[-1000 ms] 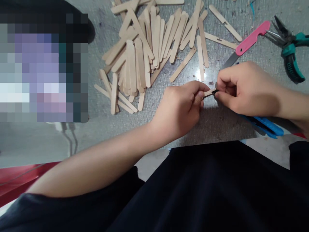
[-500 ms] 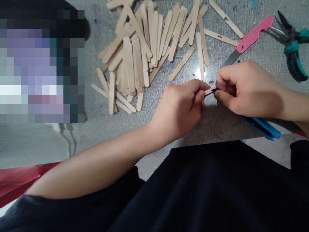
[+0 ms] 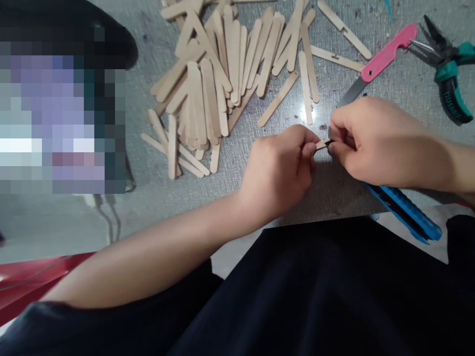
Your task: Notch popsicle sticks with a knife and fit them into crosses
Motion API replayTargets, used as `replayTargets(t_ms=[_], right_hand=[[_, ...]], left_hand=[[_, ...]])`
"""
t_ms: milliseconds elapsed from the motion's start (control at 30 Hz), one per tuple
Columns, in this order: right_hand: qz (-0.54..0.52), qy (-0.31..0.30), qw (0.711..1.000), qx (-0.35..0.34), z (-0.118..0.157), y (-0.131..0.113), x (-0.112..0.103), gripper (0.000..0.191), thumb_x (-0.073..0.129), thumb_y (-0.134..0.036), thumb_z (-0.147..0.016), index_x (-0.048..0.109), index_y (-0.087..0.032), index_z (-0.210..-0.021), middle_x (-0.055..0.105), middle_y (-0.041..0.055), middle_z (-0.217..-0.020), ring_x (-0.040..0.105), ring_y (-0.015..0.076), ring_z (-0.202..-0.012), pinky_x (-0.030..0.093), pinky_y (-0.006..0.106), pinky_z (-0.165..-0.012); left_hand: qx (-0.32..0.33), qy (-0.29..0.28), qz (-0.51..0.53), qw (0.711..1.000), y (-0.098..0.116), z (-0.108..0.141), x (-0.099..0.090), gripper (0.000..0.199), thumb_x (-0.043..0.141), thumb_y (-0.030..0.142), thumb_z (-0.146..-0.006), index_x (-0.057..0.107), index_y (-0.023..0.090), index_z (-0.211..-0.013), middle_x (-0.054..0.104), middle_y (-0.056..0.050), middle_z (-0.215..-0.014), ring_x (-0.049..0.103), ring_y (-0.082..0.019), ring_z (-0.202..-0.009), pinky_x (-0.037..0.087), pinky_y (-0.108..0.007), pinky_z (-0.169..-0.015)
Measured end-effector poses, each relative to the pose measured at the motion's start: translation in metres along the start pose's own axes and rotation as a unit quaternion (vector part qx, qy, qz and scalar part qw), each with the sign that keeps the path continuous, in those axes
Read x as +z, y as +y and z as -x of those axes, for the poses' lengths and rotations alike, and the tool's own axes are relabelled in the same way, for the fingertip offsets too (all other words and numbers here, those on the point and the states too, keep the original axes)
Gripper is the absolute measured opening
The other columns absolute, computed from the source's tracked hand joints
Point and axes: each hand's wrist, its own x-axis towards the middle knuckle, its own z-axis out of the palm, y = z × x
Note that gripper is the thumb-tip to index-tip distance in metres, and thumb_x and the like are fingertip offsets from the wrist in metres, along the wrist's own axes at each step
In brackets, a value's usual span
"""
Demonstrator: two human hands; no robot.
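My left hand [image 3: 280, 165] is closed in a pinch on a small wooden craft stick [image 3: 321, 145], whose short end pokes out past the fingertips. My right hand [image 3: 374, 141] is closed around a blue utility knife [image 3: 411, 212]; its handle sticks out below the palm, over the table edge. Between the two hands the dark blade touches the stick. The fingers hide most of the stick and the knife's front part. Just above the right hand lies a pink folding saw [image 3: 389, 53], its grey blade partly behind the knuckles.
A heap of loose craft sticks [image 3: 211, 94] spreads over the grey table [image 3: 156, 207]. Two notched sticks [image 3: 343, 30] lie near the saw. Teal-handled pliers [image 3: 452, 89] rest at the far right. At left are a black object [image 3: 107, 24], a blurred-out area and a cable [image 3: 107, 217].
The blue knife's handle has swung downward and right, showing more of itself below my right hand. Both hands remain at the stick, and the right has shifted slightly.
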Motion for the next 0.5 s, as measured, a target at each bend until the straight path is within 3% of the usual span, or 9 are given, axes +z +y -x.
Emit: replayTargets(t_ms=[500], right_hand=[[-0.157,-0.044,0.986,0.016,-0.0072,0.0090,-0.0028,0.047,0.082,-0.014,-0.099,0.049,-0.024,-0.066,0.046,-0.0040,-0.063,0.039,0.0143,-0.062,0.030,0.036,-0.059]], left_hand=[[-0.001,0.002,0.004,1.000,-0.0005,-0.0009,0.0002,0.020,0.055,0.014,-0.104,0.069,0.024,-0.096,0.073,0.004,-0.070,0.066,-0.015,-0.060,0.047,-0.034,-0.063]])
